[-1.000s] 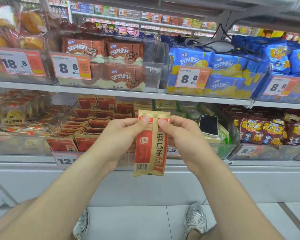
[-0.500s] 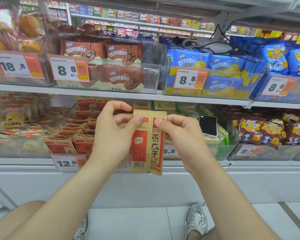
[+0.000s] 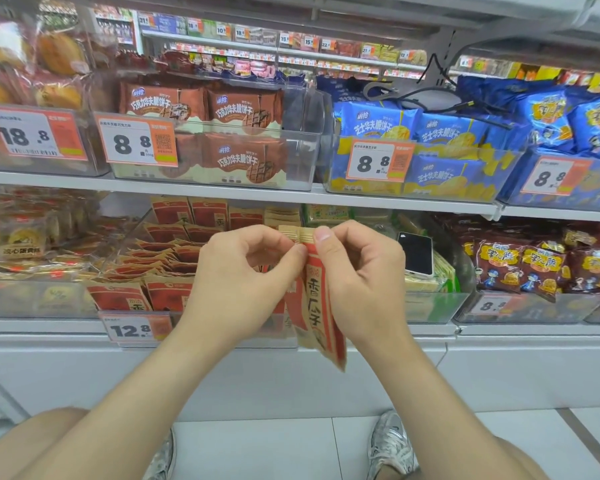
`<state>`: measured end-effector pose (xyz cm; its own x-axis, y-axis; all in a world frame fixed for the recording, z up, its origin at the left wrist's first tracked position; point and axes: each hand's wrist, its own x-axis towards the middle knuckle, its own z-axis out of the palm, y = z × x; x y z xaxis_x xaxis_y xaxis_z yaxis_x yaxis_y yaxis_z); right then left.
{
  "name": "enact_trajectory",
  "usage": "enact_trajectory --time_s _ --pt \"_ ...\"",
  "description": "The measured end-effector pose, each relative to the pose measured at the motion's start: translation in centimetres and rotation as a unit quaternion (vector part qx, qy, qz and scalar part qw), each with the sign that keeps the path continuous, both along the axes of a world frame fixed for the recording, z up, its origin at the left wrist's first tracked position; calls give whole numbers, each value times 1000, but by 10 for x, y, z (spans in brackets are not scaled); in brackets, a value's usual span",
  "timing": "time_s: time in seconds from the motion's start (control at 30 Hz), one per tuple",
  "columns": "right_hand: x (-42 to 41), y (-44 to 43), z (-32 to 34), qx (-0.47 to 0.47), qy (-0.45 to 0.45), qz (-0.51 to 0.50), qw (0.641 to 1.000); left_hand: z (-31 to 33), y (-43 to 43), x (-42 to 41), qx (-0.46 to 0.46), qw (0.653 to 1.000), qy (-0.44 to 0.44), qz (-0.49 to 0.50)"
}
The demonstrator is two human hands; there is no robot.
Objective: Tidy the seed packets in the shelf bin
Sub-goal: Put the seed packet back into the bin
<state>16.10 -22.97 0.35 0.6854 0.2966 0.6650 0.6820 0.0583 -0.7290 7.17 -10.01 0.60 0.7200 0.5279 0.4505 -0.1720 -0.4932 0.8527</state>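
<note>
Obs., head view. Both hands are up in front of the lower shelf.

- Left hand (image 3: 243, 271): thumb and forefinger pinch the sealed top edge of the seed packet (image 3: 317, 306); the other fingers are curled.
- Right hand (image 3: 361, 271): pinches the same top edge from the other side, thumb on the front.
- Change over the last second: the packet hung flat and square to the camera, held by its upper corners. The two hands have since closed in until they nearly touch. The packet now shows turned partly edge-on and slanted, its lower end swung toward the right hand's side.
- There may be a second packet behind the first (a sliver of red shows by the left palm; I cannot tell).
- Location: the packet is in the air, just in front of the shelf bin (image 3: 127, 237) and not inside it. The bin's other packets (image 3: 163, 258) lie overlapped in rough rows above the 12.8 price tag (image 3: 132, 329).
- A phone (image 3: 415, 252) lies in the neighbouring bin, apart from the hands.

Judgement: the packet looks to be getting squared up or turned to match the rows. Returning it to the bin is not yet done, so the tidying is mid-way at best.
</note>
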Motion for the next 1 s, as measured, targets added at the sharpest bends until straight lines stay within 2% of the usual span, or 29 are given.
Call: enact_trajectory --time_s 0.23,0.37,0.47,0.53,0.6,0.7,0.83,0.9,1.0 --pt "-4 0 0 -11 -85 -53 995 3 5 2 -93 993 21 -70" --pt "-1 1 -1 -20 -96 -74 992 3 6 2 -90 991 19 -92" --pt "-1 1 1 -27 -101 -81 991 1 7 2 -74 995 12 -72" --pt "2 0 0 -56 -56 -60 995 -1 9 3 -57 998 14 -30" --pt "3 -1 0 -127 12 -36 991 -4 11 5 -38 999 17 21" --pt "-1 -1 0 -243 65 9 968 -6 13 6 -45 995 4 88" --pt "-6 0 0 -317 108 79 939 -6 20 9 -78 986 -15 148" --pt "-6 0 1 -325 105 79 936 -6 25 9 -108 983 -28 147" --pt "-6 0 4 -269 123 54 954 -5 26 7 -100 990 10 101"
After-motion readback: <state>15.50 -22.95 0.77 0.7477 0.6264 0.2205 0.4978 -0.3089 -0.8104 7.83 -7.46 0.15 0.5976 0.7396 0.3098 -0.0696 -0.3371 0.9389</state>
